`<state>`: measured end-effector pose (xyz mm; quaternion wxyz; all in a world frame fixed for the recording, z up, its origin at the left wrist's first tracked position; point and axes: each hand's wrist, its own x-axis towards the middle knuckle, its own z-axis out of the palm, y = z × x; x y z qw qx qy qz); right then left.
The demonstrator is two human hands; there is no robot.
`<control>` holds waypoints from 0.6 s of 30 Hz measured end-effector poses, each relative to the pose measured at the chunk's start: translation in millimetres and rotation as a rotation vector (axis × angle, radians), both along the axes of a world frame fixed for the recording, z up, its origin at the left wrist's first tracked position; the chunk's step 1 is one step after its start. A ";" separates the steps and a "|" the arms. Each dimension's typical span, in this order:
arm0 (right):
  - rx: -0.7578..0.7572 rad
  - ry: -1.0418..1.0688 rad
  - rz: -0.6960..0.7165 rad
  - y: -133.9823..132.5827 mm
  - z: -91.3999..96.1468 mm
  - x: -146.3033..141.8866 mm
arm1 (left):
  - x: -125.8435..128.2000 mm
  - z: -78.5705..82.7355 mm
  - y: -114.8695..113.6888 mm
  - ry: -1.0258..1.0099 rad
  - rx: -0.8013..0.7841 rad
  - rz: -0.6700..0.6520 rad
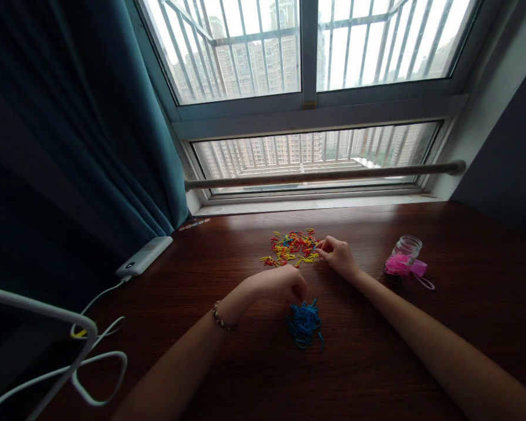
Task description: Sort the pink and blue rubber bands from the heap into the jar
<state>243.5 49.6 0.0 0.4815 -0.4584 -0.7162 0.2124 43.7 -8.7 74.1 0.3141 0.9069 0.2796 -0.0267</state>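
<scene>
My left hand [284, 284], with a beaded bracelet [222, 318] at the wrist, is closed, its curled fingertips pointing down at the far edge of a heap of blue rubber bands [305, 325]. Whatever those fingers hold, if anything, is hidden. At the right edge of a mixed pile of red, yellow and a few blue rubber bands [289, 248], my right hand [338, 256] is closed in a pinch. A bit of blue shows at its thumb and fingertips, seemingly one blue rubber band. Both piles lie loose on the dark wooden tabletop [359, 356].
A clear jar [407, 248] holding pink bands stands at the right, beside a pink item with a loop [419, 269]. A white power bank [144, 256] with a white cable [100, 289] lies left by the blue curtain [127, 146]. Behind runs a window rail [324, 175].
</scene>
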 end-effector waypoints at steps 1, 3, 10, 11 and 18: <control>-0.042 0.043 0.032 0.1 2.3 0.0 | 0.1 0.0 -0.4 0.004 -0.007 0.006; -0.179 0.120 0.157 -1.2 9.5 -0.3 | 0.6 -0.5 -2.0 0.018 -0.045 0.003; -0.606 0.210 0.578 -15.7 36.8 -4.6 | 6.2 8.1 -15.6 -0.005 -0.150 -0.105; -0.644 0.182 0.602 -17.2 38.1 -5.2 | 4.9 12.7 -16.1 -0.020 -0.167 -0.103; -0.834 -0.100 0.893 -32.1 38.7 -14.6 | -30.9 16.1 25.6 -0.159 -0.212 0.321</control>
